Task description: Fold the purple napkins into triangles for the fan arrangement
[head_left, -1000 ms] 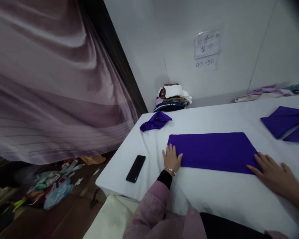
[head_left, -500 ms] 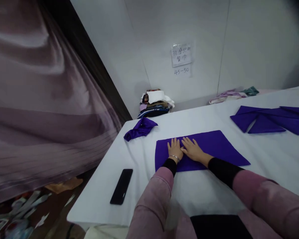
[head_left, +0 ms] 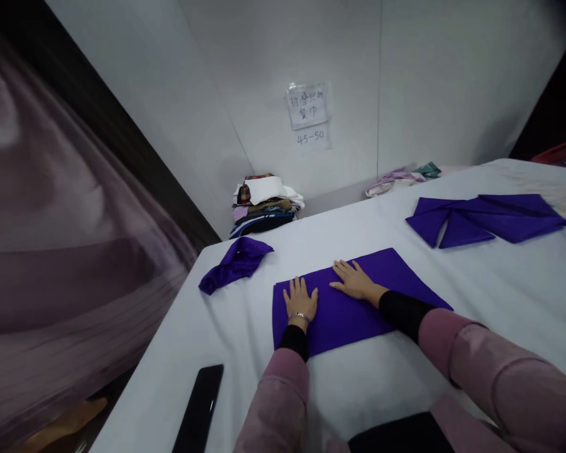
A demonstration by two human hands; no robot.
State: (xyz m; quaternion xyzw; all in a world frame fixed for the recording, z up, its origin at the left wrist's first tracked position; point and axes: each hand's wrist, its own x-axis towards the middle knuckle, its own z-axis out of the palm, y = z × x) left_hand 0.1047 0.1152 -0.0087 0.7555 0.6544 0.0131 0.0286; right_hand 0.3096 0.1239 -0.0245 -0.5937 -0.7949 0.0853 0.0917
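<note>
Purple cloth [head_left: 344,319] lies flat at four o'clock from mid-view; the left hand [head_left: 300,304] rests on it toward nine o'clock, the right hand [head_left: 355,281] toward twelve, both with fingers spread wide

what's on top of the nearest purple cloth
The left hand and right hand lie palm down on the purple cloth, black cuffs over it too; cloth beneath them is hidden.

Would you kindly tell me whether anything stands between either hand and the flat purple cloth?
Nothing visible does: the left hand and right hand both lie on the flat purple cloth, and the black phone lies apart.
</note>
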